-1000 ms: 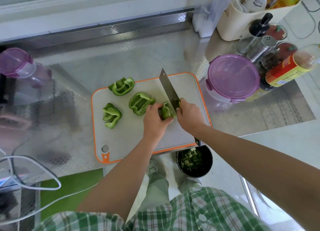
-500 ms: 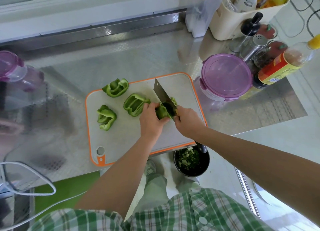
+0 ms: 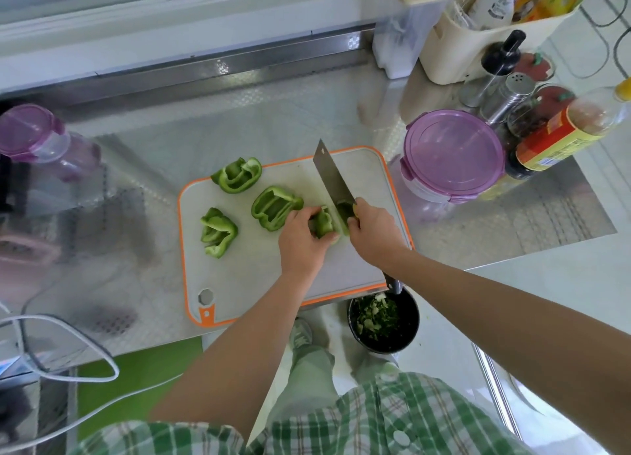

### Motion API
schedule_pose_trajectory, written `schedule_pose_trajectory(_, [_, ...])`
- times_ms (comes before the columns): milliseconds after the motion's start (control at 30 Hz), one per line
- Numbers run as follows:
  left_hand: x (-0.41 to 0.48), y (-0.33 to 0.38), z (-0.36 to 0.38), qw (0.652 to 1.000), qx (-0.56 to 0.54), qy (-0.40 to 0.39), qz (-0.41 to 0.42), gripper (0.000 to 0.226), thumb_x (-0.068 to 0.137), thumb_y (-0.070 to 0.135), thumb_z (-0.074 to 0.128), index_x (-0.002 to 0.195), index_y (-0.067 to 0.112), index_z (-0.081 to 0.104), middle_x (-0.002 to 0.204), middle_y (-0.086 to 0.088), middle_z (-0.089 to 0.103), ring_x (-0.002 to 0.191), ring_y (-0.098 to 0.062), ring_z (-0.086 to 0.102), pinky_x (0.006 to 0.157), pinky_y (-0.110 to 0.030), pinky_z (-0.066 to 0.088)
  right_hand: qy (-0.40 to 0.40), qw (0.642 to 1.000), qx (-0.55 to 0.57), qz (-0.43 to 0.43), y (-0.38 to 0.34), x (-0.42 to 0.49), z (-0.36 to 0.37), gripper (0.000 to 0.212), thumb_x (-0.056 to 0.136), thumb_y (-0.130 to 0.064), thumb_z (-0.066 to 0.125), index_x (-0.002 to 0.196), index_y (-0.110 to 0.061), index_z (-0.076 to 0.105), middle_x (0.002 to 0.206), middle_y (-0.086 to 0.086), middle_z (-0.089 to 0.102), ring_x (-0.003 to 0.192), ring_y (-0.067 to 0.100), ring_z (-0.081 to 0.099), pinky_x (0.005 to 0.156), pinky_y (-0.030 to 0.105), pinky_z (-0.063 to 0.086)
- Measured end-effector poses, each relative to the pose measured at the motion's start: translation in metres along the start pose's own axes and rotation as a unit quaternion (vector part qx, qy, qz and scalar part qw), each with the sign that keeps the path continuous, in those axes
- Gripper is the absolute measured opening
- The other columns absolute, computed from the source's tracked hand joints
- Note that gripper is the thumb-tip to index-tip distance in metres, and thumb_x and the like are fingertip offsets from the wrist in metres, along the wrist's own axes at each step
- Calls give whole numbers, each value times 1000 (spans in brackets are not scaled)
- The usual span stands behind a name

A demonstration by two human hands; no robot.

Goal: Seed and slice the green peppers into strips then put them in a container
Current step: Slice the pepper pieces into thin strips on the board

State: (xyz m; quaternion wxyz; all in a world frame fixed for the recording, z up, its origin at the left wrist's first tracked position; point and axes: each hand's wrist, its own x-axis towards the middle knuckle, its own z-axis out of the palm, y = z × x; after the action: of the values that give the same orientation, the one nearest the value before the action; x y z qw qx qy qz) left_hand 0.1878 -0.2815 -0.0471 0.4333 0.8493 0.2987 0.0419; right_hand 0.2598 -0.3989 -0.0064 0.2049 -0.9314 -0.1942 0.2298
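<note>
The left hand (image 3: 302, 241) curls its fingers round a green pepper piece (image 3: 322, 223) on the cutting board (image 3: 259, 284); the right hand (image 3: 374, 236) grips the cleaver (image 3: 332, 178), blade down in the piece just right of those fingertips. For even strips, I judge the fingertips should tuck back, knuckles guiding the blade, shifting leftward little by little.

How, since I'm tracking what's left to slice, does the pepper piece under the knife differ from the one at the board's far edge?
The held pepper piece is gripped by the left hand; the far-edge pepper piece lies free. The knife, in the right hand, meets the held piece; the far-edge piece is clear of it. The left hand hides part of the held piece; the far-edge piece shows its hollow inside. Both are green, on the cutting board.
</note>
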Motion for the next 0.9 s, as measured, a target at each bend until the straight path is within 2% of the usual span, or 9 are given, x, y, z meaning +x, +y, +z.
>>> schedule_pose_trajectory(133, [0, 1, 4, 1000, -1, 10, -12, 55, 67, 24, 87, 116, 14, 64, 106, -2, 60, 90, -12, 54, 75, -21, 36, -36, 999, -17, -16, 5, -11, -7, 11, 95, -18, 44, 89, -14, 35, 78, 11, 48, 70, 31, 46, 60, 33, 34])
schedule_pose_trajectory(367, [-1, 6, 4, 1000, 5, 7, -7, 51, 68, 19, 86, 114, 15, 64, 102, 5, 52, 90, -15, 56, 72, -21, 35, -50, 998, -46, 3, 3, -14, 7, 9, 96, -17, 42, 100, -9, 44, 87, 13, 54, 81, 35, 55, 63, 36, 40])
schedule_pose_trajectory(467, [-1, 5, 5, 1000, 9, 4, -3, 50, 67, 20, 87, 113, 15, 65, 102, 4, 53, 87, -21, 62, 73, -27, 41, -48, 997, -66, 10, 1, -13, 12, 10, 97, -15, 41, 103, -8, 44, 85, 11, 51, 78, 32, 51, 63, 35, 36])
schedule_pose_trajectory(567, [-2, 2, 4, 1000, -6, 3, 0, 48, 68, 19, 86, 111, 17, 64, 101, 3, 54, 83, -23, 63, 74, -33, 48, -42, 996, -76, 5, -5, -6, 16, 12, 97, -14, 41, 106, -8, 44, 87, 12, 52, 84, 36, 56, 63, 35, 36])
schedule_pose_trajectory(667, [-4, 0, 2, 1000, -17, 3, -4, 49, 71, 20, 85, 115, 16, 63, 104, 1, 53, 82, -21, 62, 75, -27, 46, -20, 999, -35, 14, -5, 1, 14, 19, 98, -17, 40, 113, -6, 45, 93, 17, 58, 86, 38, 57, 63, 36, 38])
schedule_pose_trajectory(800, [-3, 0, 2, 1000, -20, 0, -11, 52, 71, 19, 86, 116, 13, 62, 107, -4, 54, 85, -16, 56, 77, -22, 43, 1, 1000, 4, -7, 0, -2, 3, 8, 96, -18, 43, 94, -11, 39, 78, 11, 49, 72, 33, 51, 59, 34, 35])
schedule_pose_trajectory(900, [-3, 0, 2, 1000, -13, 3, -8, 50, 71, 19, 85, 115, 11, 63, 105, -4, 55, 83, -8, 47, 70, -15, 32, -21, 1000, -8, -22, 2, -9, -4, 10, 95, -19, 45, 96, -9, 44, 80, 11, 49, 71, 30, 46, 61, 34, 36])
